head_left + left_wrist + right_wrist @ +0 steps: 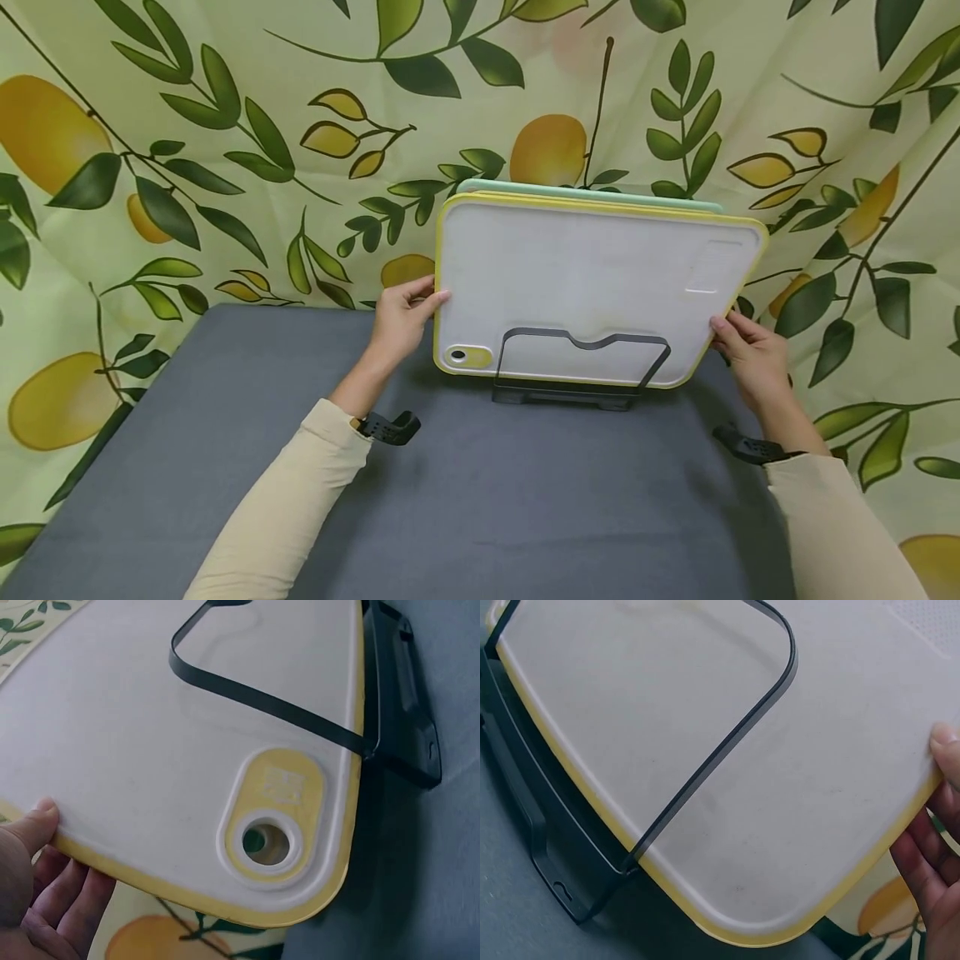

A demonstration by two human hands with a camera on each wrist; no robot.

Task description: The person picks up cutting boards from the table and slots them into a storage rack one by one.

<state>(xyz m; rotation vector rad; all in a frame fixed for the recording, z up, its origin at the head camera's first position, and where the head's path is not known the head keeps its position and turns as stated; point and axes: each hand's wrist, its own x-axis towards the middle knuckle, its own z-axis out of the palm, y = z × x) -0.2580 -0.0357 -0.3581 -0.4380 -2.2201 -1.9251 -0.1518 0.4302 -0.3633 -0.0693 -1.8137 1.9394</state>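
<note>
A white cutting board (pixel 585 267) with a yellow rim stands on its long edge in a dark metal rack (pixel 562 392), whose bent front wire crosses the board's lower face. My left hand (pixel 401 321) pinches the board's left edge, thumb on the front face and fingers behind. On the opposite edge my right hand (pixel 753 358) pinches it the same way. A mint-green board (pixel 592 193) shows just above the top edge, mostly hidden behind. In the left wrist view, a yellow inset with a round hole (pixel 274 817) sits at the board's lower corner.
The rack stands on a table with a grey cloth (pixel 480 500). Behind it hangs a curtain (pixel 247 167) printed with fruit and leaves, close to the table's back edge. Dark straps (pixel 390 427) circle both wrists.
</note>
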